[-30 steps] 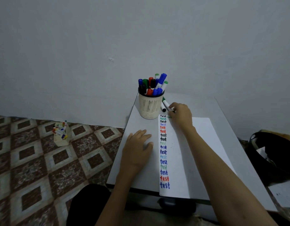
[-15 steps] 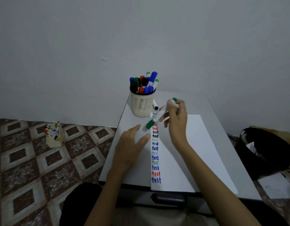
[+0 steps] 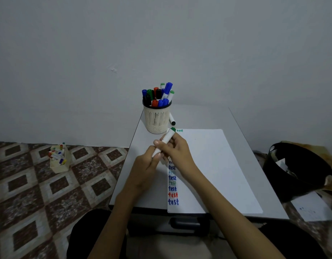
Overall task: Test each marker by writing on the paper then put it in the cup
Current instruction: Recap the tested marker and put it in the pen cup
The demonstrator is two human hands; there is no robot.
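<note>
1. While both hands met over the middle of the worktop (image 3: 198, 114), a green marker (image 3: 166, 140) was held between them in the air, at 5 o'clock from the cup (image 3: 156, 118).
2. The right hand (image 3: 177, 148) had its fingers curled round the marker's white barrel, thumb on top. The marker's green end pointed toward 1 o'clock, over the paper's far-left corner.
3. The left hand (image 3: 145, 171) had its fingers pinched on the marker's lower end at 7 o'clock and hid it, so I could not tell whether a cap sat there.
4. The cream, slotted cup stood upright at the worktop's 11 o'clock corner, packed with blue, green, red and black-capped markers.
5. A black-tipped marker (image 3: 172, 120) lay flat on the worktop just at the cup's 3 o'clock, off the paper.
6. The paper (image 3: 208, 165) lay on the worktop's right half. Its left edge carried a column of "test" in blue, red and green, partly covered by the hands. One green "test" sat at its far-left corner.
7. On the tiled floor (image 3: 30, 193) at 9 o'clock stood a small box of markers (image 3: 59, 159). At 3 o'clock sat a black bin (image 3: 296, 171), with a loose sheet (image 3: 311, 208) at its 6 o'clock.
</note>
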